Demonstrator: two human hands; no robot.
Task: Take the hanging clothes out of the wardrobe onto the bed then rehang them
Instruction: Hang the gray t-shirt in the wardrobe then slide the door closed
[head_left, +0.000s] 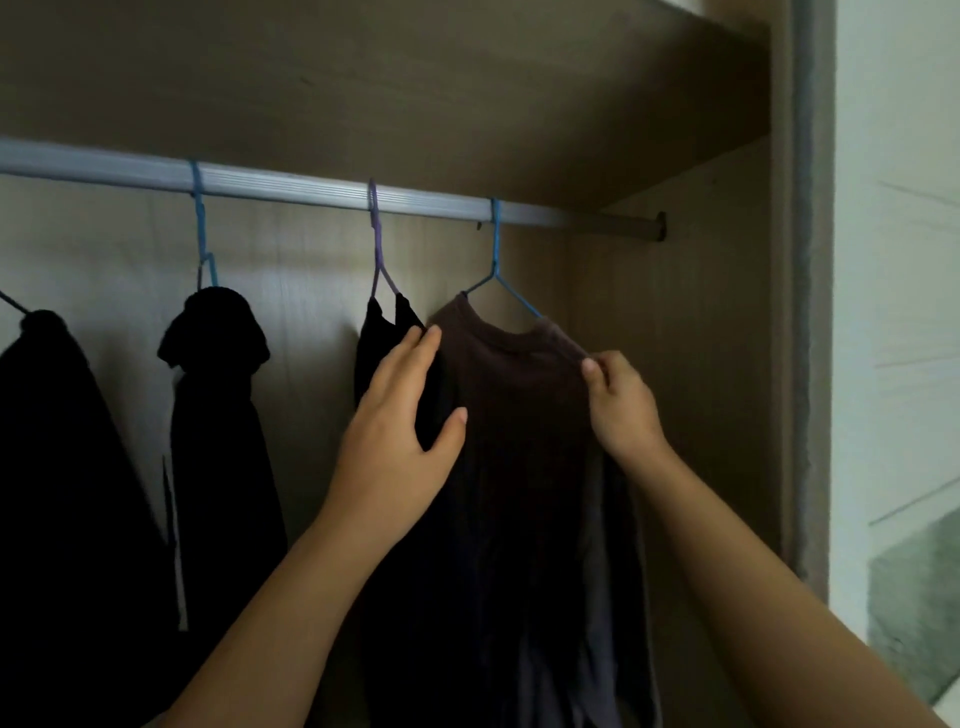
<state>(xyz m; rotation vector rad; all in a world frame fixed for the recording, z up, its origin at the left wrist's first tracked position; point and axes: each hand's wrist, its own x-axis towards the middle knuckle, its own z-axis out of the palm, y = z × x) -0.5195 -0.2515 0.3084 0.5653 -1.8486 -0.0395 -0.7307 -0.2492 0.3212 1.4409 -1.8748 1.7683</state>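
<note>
1. A grey rail (291, 188) is fixed across the wardrobe (680, 395), from the left edge of the view to a bracket on the right wall.
2. At the left end of the rail, a dark coat (62, 457) is hung; only a sliver of its hanger can be seen.
3. Next along, a black hooded top (218, 415) is carried on the left blue hanger (200, 234).
4. Past the middle of the rail, a dark garment (376, 338) is hung from a purple hanger (376, 249); its kind cannot be told.
5. The left hand (400, 431) is laid on the left shoulder of the brown shirt (519, 400), with the fingers kept nearly straight and the thumb spread against the shirt's front.
6. The brown shirt is hung on the right blue hanger (496, 249), nearest the right end of the rail and just beside the dark garment.
7. The shirt's right shoulder is pinched by the right hand (621, 405), whose fingers are curled round the cloth.
</note>
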